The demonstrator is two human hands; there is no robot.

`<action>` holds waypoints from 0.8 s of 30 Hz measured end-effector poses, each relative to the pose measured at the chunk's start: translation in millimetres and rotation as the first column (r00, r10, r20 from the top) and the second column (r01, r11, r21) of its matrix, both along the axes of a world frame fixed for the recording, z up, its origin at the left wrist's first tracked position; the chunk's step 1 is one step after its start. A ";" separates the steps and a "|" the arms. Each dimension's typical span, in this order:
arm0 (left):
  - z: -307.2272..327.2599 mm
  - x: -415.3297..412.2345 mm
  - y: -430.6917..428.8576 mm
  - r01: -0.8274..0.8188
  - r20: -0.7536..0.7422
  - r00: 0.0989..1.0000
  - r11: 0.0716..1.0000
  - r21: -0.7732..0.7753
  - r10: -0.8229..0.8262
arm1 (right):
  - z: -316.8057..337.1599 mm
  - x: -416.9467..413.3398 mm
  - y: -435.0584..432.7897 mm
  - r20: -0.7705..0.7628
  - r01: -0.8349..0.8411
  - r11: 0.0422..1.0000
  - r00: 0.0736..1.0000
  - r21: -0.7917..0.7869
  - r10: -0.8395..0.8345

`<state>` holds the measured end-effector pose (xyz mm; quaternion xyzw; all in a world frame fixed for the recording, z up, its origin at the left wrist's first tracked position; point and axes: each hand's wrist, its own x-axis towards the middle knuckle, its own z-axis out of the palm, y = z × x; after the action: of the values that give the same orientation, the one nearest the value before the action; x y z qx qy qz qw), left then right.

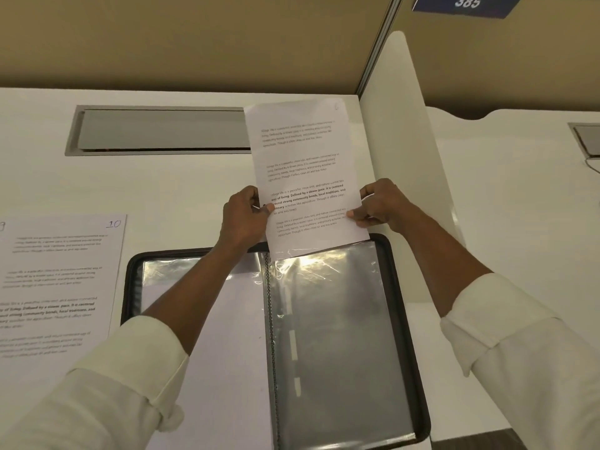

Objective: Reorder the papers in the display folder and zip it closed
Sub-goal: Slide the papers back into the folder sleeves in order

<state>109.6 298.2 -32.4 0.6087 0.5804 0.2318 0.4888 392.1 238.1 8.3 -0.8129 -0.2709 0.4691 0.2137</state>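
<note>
- Left of the frame: loose printed sheets [61,280] lie flat on the white table [181,190], the top one marked "10".
- Upper left: a grey cable flap [159,129] is set in the table, its right end hidden by the held paper.
- Centre: the left hand [243,212] pinches the left edge of a printed paper [305,170], thumb on top.
- Lower centre: the display folder [130,287] lies open and unzipped; the paper's lower edge meets the top of its right-hand clear sleeve [341,336].
- Right of centre: the right hand [380,204] pinches the paper's right edge.
- Right: a white partition [412,141] stands beside the folder.
</note>
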 end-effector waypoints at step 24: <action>-9.9 -5.2 -26.8 0.060 0.197 0.980 0.983 -0.172 -0.025 | -16.9 -2.6 -29.2 -0.128 0.215 0.961 0.972 0.175 -0.195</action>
<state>104.5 271.4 -42.3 0.5496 0.5350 0.2271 0.6002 389.4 208.9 -8.6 -0.7858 -0.2159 0.4609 0.3513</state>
